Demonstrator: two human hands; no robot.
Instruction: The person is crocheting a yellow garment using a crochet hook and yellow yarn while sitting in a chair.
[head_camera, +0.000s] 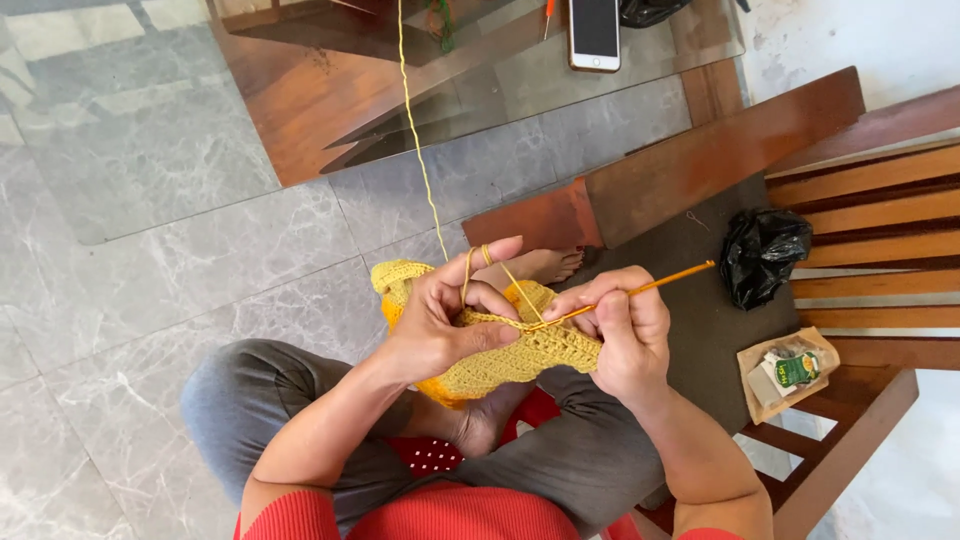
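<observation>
My left hand (447, 318) grips a yellow crocheted piece (540, 352) held over my crossed legs. Yellow yarn (418, 150) runs from the top of the view down to my left index finger, where it is looped. My right hand (618, 335) holds an orange crochet hook (640, 291), its tip at the top edge of the crocheted piece near my left thumb. The hook's handle points up and to the right.
A glass-topped table (130, 150) with a smartphone (594, 33) stands ahead over the grey marble floor (90, 340). On the wooden bench (860, 200) at my right lie a black plastic bag (764, 254) and a small paper packet (790, 371).
</observation>
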